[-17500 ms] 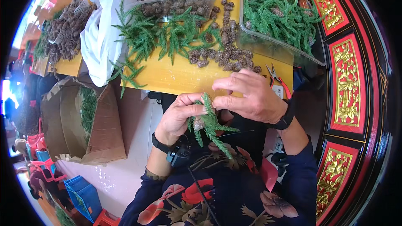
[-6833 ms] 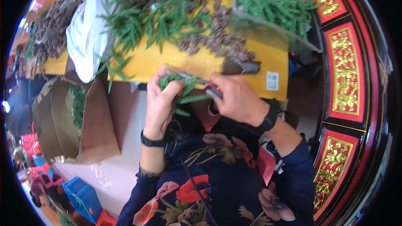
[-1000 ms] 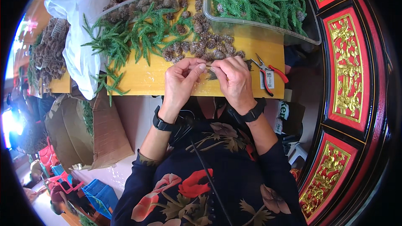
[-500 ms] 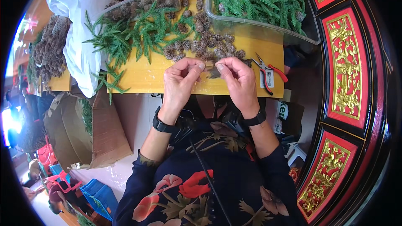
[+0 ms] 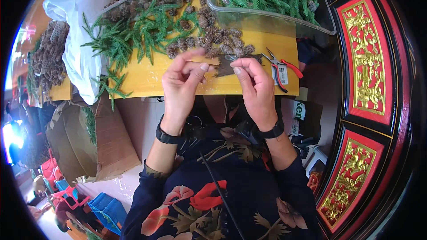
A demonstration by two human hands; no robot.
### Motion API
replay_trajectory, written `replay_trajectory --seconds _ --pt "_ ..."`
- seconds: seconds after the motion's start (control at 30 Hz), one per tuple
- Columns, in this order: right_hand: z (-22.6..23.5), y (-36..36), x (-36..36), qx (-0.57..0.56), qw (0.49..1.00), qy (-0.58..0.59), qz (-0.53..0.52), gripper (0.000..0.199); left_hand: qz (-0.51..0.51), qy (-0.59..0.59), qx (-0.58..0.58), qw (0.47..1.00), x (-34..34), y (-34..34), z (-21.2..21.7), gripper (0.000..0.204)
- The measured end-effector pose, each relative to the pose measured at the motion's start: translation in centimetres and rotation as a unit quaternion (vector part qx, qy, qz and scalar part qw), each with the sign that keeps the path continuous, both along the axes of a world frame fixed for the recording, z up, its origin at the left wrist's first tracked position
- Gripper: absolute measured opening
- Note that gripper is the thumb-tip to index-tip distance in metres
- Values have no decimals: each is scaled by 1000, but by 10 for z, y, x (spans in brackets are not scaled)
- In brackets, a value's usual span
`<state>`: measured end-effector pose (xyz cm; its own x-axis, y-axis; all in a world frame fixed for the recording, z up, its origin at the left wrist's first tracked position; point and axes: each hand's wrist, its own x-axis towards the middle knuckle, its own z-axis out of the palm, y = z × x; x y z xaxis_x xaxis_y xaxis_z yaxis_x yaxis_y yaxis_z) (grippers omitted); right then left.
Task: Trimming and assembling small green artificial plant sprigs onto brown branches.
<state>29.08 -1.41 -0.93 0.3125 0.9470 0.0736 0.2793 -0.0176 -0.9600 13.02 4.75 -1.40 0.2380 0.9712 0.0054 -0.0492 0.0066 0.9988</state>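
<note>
Over the front of the yellow table, my left hand point(image 5: 183, 78) is raised, thumb against the curled fingers and the index finger lifted and blurred. Opposite it, my right hand point(image 5: 257, 82) pinches with thumb and forefinger. Whatever thin piece sits in either pinch is too fine to make out. Between and behind the fingertips lies a bundle of dark, thin wire-like strands point(image 5: 226, 66), partly covered by my right hand. Just beyond are several brown pine cones point(image 5: 227, 40). Red-handled pliers point(image 5: 280, 69) rest to the right of my right hand.
A clear bin of green artificial sprigs point(image 5: 271, 0) stands at the back right. Another bin of pine cones point(image 5: 142, 2) is at the back left, with loose green sprigs point(image 5: 151, 33) before it. A white plastic bag point(image 5: 84, 44) hangs beside a cardboard box point(image 5: 95, 138).
My fingertips have moved slightly apart, and my left index finger has lifted. More of the dark strand bundle shows between my hands. The whole view has shifted a little.
</note>
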Motion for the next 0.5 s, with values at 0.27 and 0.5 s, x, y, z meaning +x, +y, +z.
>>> replay_trajectory --seconds 0.27,0.5 --pt "-3 -11 -33 43 999 23 -24 14 -73 -63 -123 988 -20 -9 -6 17" --pt "-13 -23 -44 45 998 41 35 13 -105 -142 -169 970 -39 -13 -30 18"
